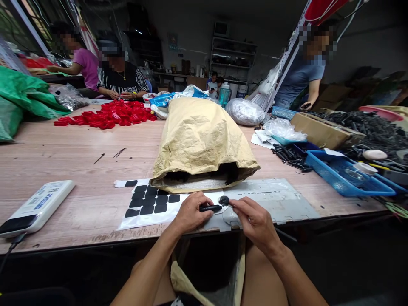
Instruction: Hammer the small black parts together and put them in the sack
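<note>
My left hand [193,212] is closed around a short black tube-like piece [211,208], held low over the table's front edge. Between the thumb and fingers of my right hand [255,217] is a small dark rounded patch [224,200], just beyond the end of the black piece. The patch resembles the black rounded squares on the white sticker sheet [123,222] to the left. In front of both hands lies a large tan paper sack [204,136], its dark mouth facing me. Under my right hand is a grey flat board [274,199].
A white power bank [40,208] with a cable lies left. Red pieces [108,114] are heaped behind it. Blue trays [347,172] and dark parts [376,131] crowd the right. Another open sack [188,284] hangs below the table edge at my lap. Several people sit or stand beyond.
</note>
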Tool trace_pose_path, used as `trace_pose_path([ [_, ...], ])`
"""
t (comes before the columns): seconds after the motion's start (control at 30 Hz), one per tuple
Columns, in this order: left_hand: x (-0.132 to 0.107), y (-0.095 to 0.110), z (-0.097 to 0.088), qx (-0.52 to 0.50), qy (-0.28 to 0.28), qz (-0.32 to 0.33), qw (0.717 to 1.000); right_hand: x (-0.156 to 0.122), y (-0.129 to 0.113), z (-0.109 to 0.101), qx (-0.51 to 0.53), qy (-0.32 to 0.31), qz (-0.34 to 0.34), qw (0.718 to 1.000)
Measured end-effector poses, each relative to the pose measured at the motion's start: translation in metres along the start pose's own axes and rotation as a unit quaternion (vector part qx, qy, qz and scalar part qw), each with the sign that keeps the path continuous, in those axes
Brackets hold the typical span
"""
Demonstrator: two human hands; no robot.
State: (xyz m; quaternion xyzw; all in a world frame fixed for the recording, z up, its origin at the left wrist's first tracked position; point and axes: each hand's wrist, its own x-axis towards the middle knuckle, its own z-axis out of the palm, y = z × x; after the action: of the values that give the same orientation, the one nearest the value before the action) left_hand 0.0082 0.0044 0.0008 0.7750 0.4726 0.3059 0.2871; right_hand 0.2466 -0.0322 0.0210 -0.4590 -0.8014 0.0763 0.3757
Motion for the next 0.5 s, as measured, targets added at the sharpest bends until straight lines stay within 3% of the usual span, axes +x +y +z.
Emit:
trace_pose_path([
  [0.1, 0.0, 0.001, -0.001, 0.01, 0.002, 0.003, 1.0, 0.008, 0.023, -0.007, -0.006, 0.026, 0.012, 1.0],
  [0.3, -0.002, 0.004, 0.001, 0.023, 0.001, -0.003, 1.0, 0.014, 0.085, -0.01, -0.086, -0.014, 0.01, 0.996],
  [0.5, 0.0, 0.001, -0.001, 0.043, -0.019, 0.009, 0.999, 0.004, 0.101, -0.001, -0.106, -0.018, 0.015, 0.994],
])
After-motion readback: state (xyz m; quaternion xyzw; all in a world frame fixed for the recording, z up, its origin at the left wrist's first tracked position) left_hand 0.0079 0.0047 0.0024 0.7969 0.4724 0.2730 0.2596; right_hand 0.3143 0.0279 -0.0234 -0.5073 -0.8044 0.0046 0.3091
